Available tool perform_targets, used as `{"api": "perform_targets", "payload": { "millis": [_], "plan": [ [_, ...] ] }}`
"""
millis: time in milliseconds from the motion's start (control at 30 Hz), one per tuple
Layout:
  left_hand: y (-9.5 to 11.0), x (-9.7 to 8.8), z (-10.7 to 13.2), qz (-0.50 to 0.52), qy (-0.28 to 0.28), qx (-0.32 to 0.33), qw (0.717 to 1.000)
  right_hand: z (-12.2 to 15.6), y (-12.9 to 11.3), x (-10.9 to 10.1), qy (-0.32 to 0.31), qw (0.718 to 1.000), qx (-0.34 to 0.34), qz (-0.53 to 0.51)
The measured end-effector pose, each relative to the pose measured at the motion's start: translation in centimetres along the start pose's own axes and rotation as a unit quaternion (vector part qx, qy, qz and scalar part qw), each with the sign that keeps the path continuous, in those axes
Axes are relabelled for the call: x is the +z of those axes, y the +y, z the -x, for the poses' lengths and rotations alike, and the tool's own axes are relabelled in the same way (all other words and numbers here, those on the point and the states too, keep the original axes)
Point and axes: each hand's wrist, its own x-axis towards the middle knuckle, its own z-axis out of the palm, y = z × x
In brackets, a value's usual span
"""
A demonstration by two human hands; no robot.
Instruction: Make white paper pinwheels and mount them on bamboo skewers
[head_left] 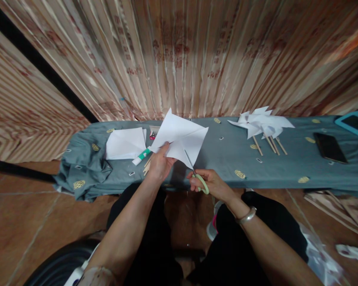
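My left hand (161,163) grips a white square sheet of paper (181,129) by its near left side, thumb on top. The sheet has crease lines and is held up over the table. In my right hand (207,183) is a pair of scissors (202,183) with light green handles. Their blades lie at the sheet's near corner, pointing toward its middle. Left of the sheet are a stack of white paper (125,143) and a green and white glue tube (141,156). Several wooden sticks (147,165) lie partly hidden behind my left hand.
Several white paper pinwheels (261,121) on wooden sticks lie right of centre. Farther right are a dark phone (330,147) and a blue-framed device (354,124). A grey-green cloth (220,159) covers the long table, and a patterned curtain (179,59) hangs behind it.
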Motion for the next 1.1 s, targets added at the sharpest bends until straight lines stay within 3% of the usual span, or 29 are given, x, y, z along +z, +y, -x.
{"api": "perform_targets", "payload": {
  "millis": [833,1100],
  "plan": [
    [-0.03,-0.34,-0.28,-0.004,0.001,0.000,1.000,-0.31,0.20,0.15,0.027,0.999,0.010,-0.014],
    [-0.32,-0.41,0.03,-0.018,-0.032,-0.010,0.999,-0.12,-0.06,-0.06,0.030,0.999,0.011,-0.017]
  ]
}}
